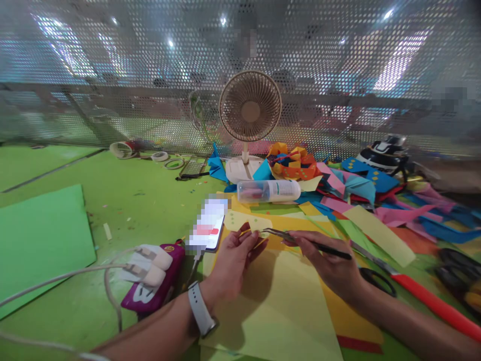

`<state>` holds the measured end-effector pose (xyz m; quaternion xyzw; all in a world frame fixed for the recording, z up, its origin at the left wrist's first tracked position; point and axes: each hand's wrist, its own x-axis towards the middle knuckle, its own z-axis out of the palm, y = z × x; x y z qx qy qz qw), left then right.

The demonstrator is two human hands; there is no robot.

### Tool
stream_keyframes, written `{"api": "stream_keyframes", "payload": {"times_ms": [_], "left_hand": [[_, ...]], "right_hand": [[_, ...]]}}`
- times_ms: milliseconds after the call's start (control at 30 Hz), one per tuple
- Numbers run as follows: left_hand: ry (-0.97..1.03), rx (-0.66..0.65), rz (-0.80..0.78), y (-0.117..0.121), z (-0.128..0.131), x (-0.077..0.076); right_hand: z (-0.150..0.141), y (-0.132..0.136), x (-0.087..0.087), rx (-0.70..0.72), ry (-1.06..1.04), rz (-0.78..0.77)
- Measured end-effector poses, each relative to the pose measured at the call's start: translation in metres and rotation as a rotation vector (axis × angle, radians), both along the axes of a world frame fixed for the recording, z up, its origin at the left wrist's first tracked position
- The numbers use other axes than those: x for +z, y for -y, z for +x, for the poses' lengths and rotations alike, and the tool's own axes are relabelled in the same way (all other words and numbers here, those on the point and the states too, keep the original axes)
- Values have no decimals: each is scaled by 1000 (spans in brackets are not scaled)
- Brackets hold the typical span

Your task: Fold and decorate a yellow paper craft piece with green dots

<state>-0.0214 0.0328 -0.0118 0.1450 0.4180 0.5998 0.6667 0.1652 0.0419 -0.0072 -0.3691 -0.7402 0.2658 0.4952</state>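
My left hand point(235, 258), with a white-strapped watch on its wrist, is closed in a pinch at the lower edge of a pale yellow paper piece point(240, 218) marked with small green dots. Its fingers partly cover the paper. A pair of dark tweezers point(319, 246) is gripped in my right hand point(326, 260), pointing left. The tweezers' tips meet the paper beside my left thumb; whether a tiny bit sits between them is too small to tell. Beneath both hands lie pale yellow sheets point(289, 306) over orange-yellow paper point(347, 306).
Left of my hands are a lit phone point(208, 225), a purple pouch point(171, 273) with white chargers, and a green sheet point(41, 240). Ahead lie a clear bottle point(268, 191) and a fan point(250, 111). Coloured paper scraps point(356, 188), a red-handled tool point(432, 298) and black-handled scissors point(456, 271) lie right.
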Motion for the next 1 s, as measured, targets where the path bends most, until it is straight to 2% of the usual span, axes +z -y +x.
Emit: {"api": "stream_keyframes", "payload": {"times_ms": [300, 500, 833, 1000], "left_hand": [[16, -15, 63, 1, -1, -1], [-25, -32, 42, 0, -2, -1], [19, -69, 116, -1, -3, 1], [6, -45, 68, 1, -3, 0]], "right_hand": [[-1, 0, 1, 8, -25, -53], [5, -3, 2, 31, -46, -107], [10, -11, 3, 4, -176, -308], [13, -15, 5, 37, -191, -366]]}}
